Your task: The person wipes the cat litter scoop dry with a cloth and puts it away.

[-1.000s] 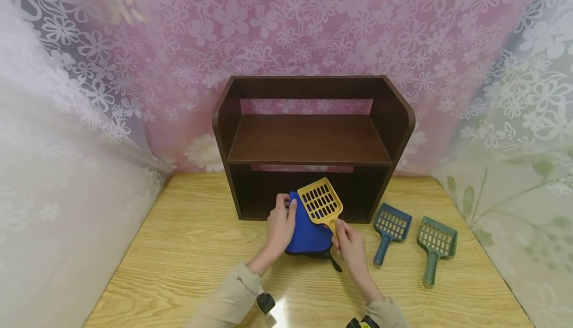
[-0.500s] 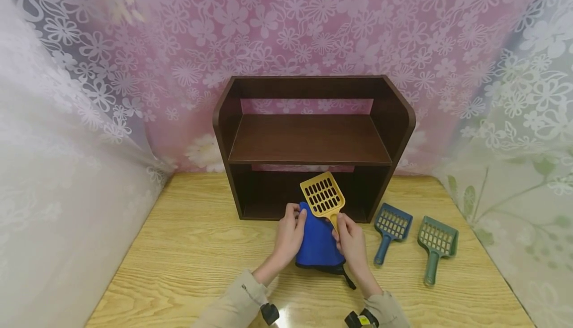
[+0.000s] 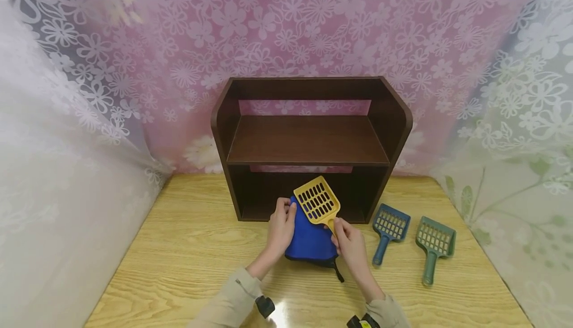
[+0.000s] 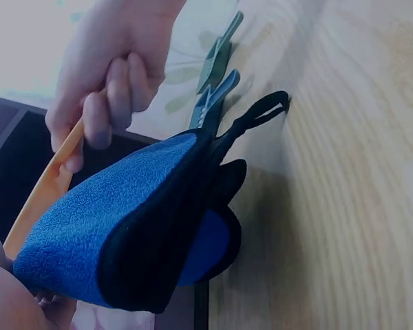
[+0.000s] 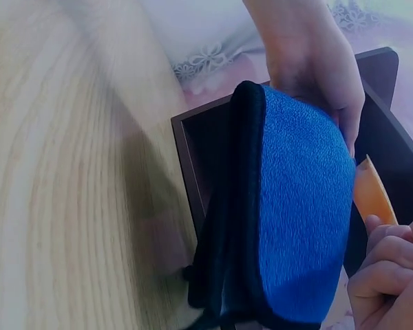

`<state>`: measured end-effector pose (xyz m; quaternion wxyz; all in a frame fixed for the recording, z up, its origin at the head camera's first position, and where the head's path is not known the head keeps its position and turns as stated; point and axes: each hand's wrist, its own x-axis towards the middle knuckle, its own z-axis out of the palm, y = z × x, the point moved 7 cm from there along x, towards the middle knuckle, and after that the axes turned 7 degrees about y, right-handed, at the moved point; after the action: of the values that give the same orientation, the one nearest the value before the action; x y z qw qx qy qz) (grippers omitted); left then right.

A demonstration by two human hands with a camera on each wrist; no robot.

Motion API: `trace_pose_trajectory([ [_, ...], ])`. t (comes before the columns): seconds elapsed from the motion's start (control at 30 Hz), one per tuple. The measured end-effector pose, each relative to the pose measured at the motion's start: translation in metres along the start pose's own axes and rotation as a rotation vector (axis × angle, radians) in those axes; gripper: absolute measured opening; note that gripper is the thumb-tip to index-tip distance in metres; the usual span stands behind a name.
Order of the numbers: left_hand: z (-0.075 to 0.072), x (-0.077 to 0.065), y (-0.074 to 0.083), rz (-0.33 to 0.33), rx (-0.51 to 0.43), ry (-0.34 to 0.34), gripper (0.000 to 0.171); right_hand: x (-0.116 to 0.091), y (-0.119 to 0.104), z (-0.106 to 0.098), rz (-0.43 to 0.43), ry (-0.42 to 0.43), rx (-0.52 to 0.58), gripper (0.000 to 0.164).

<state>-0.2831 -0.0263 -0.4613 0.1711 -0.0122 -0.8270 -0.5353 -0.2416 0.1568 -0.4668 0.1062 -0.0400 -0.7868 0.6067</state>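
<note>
My left hand [image 3: 281,228] grips the upper left edge of a blue cloth [image 3: 310,242] with black edging and a black hanging loop. In my right hand [image 3: 351,243] is the handle of a yellow litter scoop [image 3: 330,222], its slotted head tilted up to the left. The scoop overlaps the cloth's upper right in the head view. From the left wrist, the cloth [image 4: 117,206] looks folded, lifted off the table, with the scoop's thin edge [image 4: 45,189] alongside. The right wrist view shows the left fingers partly hidden behind the cloth [image 5: 306,199].
A dark brown two-tier shelf [image 3: 309,141] stands behind the hands. To the right on the wooden table [image 3: 188,248] lie a blue litter scoop [image 3: 384,243] and a green one [image 3: 430,263]. Floral curtains hang at the back and both sides.
Both hands, the cloth and the yellow scoop shifted slightly right, then came back left. The scoop's head rose a little and then dipped toward the cloth. Both grips stay the same.
</note>
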Motion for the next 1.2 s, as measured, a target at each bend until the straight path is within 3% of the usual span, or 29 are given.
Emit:
trace_pose_trajectory([
  [0.2, -0.010, 0.008, 0.002, 0.005, 0.010, 0.016, 0.020, 0.003, 0.023, 0.002, -0.030, 0.001, -0.009, 0.040],
  [0.5, -0.028, 0.020, 0.001, 0.058, 0.035, 0.055, 0.024, -0.015, -0.008, -0.006, -0.103, -0.055, -0.085, 0.033],
  [0.63, -0.037, 0.023, 0.002, 0.088, 0.049, 0.065, 0.025, -0.019, -0.005, -0.010, -0.047, -0.091, -0.126, 0.032],
  [0.77, -0.045, 0.023, 0.004, 0.136, 0.094, 0.066, 0.024, -0.018, 0.012, -0.014, 0.069, -0.116, -0.048, 0.032],
  [0.9, -0.048, 0.021, 0.007, 0.203, 0.154, 0.061, 0.022, -0.013, 0.030, -0.014, 0.169, -0.151, 0.049, 0.044],
  [1.03, -0.049, 0.020, 0.010, 0.247, 0.213, 0.057, 0.022, -0.009, 0.032, -0.014, 0.192, -0.195, 0.109, 0.047],
  [1.2, -0.050, 0.019, 0.009, 0.242, 0.239, 0.033, 0.022, -0.005, 0.025, -0.010, 0.208, -0.305, 0.156, 0.049],
])
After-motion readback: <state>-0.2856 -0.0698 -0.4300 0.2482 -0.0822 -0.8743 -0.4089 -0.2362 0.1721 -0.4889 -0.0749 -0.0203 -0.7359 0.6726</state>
